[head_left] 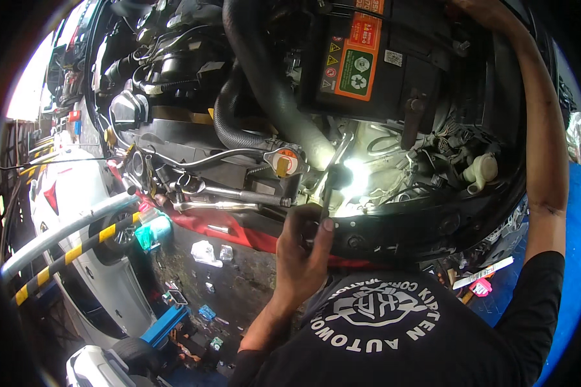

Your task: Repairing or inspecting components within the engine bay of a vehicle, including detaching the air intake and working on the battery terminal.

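Note:
My left hand (303, 248) is closed around a slim dark flashlight (329, 197) at the front edge of the engine bay. Bright light falls beside the flashlight's head, onto pale metal parts below the battery. My right arm stretches along the right side, and my right hand (487, 14) is at the far right by the battery's back corner. The top edge of the picture cuts off its fingers. Between the arms stands a black car battery (426, 71) with an orange and green label. Left of the flashlight sits a radiator cap (284, 163).
A ratchet (245, 195) and a shiny wrench (216, 206) lie along the front panel. A thick black hose (252, 51) crosses the bay. A pale filler neck (481, 171) stands at right. Lower left are a striped yellow-black bar (77, 251) and a white car (100, 277).

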Motion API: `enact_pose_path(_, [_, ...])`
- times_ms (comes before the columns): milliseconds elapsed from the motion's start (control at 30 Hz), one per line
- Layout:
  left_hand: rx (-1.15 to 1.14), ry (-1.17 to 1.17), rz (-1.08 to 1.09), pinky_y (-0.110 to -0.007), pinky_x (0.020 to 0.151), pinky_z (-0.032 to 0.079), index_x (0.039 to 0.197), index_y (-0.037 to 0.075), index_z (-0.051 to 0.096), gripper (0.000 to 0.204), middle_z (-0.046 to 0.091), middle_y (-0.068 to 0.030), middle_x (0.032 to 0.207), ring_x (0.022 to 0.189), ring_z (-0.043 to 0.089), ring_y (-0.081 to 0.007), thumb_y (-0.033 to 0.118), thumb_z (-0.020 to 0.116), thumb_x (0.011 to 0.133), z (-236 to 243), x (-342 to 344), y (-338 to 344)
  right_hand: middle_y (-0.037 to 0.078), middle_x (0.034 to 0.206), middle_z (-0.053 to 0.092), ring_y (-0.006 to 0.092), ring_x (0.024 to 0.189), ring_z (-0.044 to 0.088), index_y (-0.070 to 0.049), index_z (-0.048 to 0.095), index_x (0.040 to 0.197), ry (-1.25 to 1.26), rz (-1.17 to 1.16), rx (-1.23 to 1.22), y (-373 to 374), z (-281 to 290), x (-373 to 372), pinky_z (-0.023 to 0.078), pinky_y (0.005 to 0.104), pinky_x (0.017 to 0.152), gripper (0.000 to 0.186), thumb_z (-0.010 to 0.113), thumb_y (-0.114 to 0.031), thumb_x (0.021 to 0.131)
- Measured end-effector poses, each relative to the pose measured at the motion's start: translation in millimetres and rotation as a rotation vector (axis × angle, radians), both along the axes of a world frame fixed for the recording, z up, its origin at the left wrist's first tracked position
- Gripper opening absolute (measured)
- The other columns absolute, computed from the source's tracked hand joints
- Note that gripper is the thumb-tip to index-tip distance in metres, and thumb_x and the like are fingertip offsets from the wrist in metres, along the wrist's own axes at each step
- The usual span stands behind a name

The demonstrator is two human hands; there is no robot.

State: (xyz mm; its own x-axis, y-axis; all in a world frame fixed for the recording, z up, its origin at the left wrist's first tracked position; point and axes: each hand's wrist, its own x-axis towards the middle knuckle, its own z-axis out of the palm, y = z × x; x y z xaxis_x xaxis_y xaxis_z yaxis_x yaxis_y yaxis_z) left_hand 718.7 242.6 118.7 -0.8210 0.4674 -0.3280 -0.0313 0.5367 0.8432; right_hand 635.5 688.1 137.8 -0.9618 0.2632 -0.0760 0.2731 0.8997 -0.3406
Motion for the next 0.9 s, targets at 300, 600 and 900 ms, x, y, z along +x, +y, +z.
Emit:
enact_pose_path(300, [0.324, -0.075, 0.343, -0.025, 0.06, 0.044, 0.121, -0.003, 0.044, 0.027, 0.057, -0.0063, 0.076, 0.066, 0.055, -0.0111, 0.005, 0.054, 0.098, 37, 9, 13, 0.015, 0.139, 0.054, 0.0294, 0.118, 0.056, -0.03, 0.03, 0.154, -0.052, 0.013, -0.148, -3, 9, -3, 0.044, 0.041, 0.103, 0.071, 0.066, -0.036, 0.093])
enact_pose_path(600, [0.075, -0.122, -0.078, -0.029, 0.063, 0.052, 0.118, -0.003, 0.054, 0.027, 0.067, -0.0092, 0.083, 0.069, 0.065, -0.0133, 0.012, 0.061, 0.096, 20, 7, 3, 0.012, 0.145, 0.05, 0.0271, 0.117, 0.059, -0.032, 0.028, 0.154, -0.062, -0.011, 0.041, 1, -4, -7, 0.039, 0.0419, 0.11, 0.069, 0.063, -0.038, 0.095])
enact_pose_path(900, [-0.304, 0.274, -0.393, -0.036, 0.066, 0.054, 0.126, 0.007, 0.058, 0.035, 0.068, -0.0133, 0.09, 0.078, 0.068, -0.0266, 0.009, 0.061, 0.091, -40, -27, 23, 0.009, 0.138, 0.057, 0.0182, 0.099, 0.067, -0.03, 0.034, 0.152, 0.036, -0.119, -0.176, -18, -4, -4, 0.043, 0.0386, 0.107, 0.068, 0.067, -0.028, 0.093])
